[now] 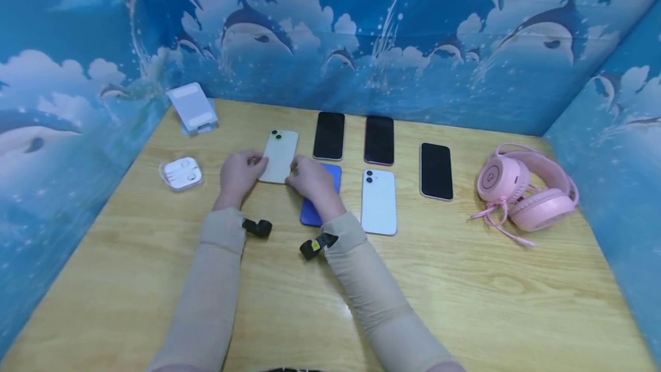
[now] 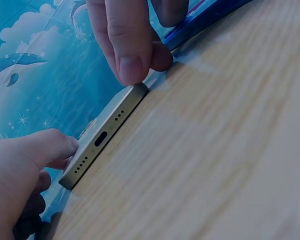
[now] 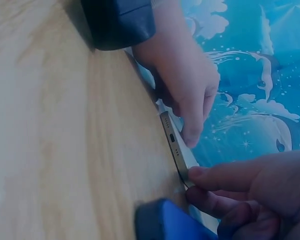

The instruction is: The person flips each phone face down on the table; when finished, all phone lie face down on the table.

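A pale yellow smartphone (image 1: 279, 157) lies on the wooden table with its back and two camera lenses facing up. My left hand (image 1: 240, 177) grips its left edge, thumb at the side and fingers curled. At the lower right corner, my right hand (image 1: 312, 179) pinches the phone between thumb and fingers. The bottom edge with its charging port (image 2: 101, 138) faces the left wrist camera, close over the wood. Beneath my right hand and wrist is a blue phone (image 1: 311, 213), partly hidden by them.
Black-screened phones (image 1: 329, 135) stretch along the back and right. A white phone (image 1: 379, 205) lies right of the blue one. Pink headphones (image 1: 542, 211) rest at the far right. Boxed white earphones (image 1: 183, 174) and a white stand (image 1: 193, 107) are left. Dolphin-print curtains (image 1: 320, 33) border the table.
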Motion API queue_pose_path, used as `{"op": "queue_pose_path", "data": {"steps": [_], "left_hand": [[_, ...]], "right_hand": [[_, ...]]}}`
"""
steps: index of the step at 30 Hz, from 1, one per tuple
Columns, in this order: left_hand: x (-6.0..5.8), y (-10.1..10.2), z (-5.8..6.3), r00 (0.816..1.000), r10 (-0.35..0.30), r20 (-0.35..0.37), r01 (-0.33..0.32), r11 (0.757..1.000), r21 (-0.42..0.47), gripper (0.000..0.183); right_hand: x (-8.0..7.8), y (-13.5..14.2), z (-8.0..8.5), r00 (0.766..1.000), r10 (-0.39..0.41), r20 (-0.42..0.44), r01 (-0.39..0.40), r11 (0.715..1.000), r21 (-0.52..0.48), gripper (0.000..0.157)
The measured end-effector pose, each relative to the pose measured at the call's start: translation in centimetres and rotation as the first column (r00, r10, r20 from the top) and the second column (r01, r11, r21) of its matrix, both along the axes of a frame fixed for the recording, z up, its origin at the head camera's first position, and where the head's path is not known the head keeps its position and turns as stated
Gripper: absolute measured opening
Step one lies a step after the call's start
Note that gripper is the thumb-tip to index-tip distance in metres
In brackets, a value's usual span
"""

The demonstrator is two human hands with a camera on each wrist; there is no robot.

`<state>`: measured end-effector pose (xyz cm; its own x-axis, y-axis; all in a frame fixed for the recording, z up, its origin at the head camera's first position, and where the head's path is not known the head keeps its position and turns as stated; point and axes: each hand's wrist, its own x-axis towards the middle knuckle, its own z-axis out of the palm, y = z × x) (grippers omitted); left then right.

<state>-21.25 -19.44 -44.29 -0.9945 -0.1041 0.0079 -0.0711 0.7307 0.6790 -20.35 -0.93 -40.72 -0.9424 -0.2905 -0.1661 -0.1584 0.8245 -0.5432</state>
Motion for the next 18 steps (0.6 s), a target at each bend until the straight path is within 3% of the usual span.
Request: {"op": "queue_pose_path", "data": {"steps": [5, 9, 15, 18], "left_hand": [[0.0, -0.1, -0.1, 1.0, 0.005, 0.0, -0.005, 1.0, 0.001, 0.037], [0.1, 0.0, 0.1, 0.999, 0.015, -0.03, -0.014, 1.0, 0.027, 0.039], [0.2, 0.3, 0.2, 0.995, 0.056, -0.087, -0.048, 0.995, 0.091, 0.04], [0.2, 1.1, 0.5, 0.991, 0.054, -0.123, -0.035, 0.989, 0.144, 0.037]], "right_hand": [[0.1, 0.9, 0.3, 0.999, 0.03, 0.011, -0.029, 0.998, -0.061, 0.037], [0.0, 3.3, 1.0, 1.0, -0.001, 0.021, 0.003, 0.995, -0.1, 0.035], [0.1, 9.6, 2.2, 0.994, -0.103, 0.026, 0.106, 0.988, -0.111, 0.037], [0.3, 13.6, 2.6, 0.983, -0.179, 0.04, 0.183, 0.976, -0.122, 0.039]]}}
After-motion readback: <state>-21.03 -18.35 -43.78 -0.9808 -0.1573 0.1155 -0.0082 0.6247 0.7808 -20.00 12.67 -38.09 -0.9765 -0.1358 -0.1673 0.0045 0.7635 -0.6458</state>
